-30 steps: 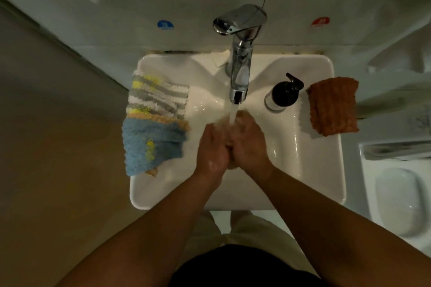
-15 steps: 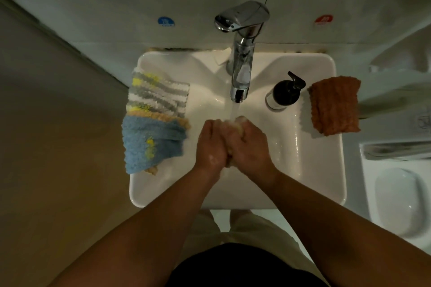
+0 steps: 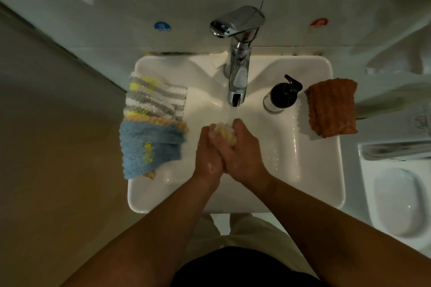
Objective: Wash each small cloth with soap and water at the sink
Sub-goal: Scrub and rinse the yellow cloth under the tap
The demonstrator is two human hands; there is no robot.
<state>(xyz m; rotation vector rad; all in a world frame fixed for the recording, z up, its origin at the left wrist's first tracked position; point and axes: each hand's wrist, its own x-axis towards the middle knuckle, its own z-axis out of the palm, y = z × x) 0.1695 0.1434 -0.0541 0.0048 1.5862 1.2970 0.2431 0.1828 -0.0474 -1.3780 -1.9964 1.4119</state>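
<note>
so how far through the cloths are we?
Can't tell what's finished. In hand: a pale cloth bunched between left hand and right hand under the running tap. Apparently left: the striped cloth and blue cloth on the sink's left rim; the orange cloth on the right.

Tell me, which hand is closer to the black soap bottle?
Right. The right hand is just below and left of the soap bottle. The left hand presses against the right hand's far side, farther off. Both squeeze a pale cloth.
</note>
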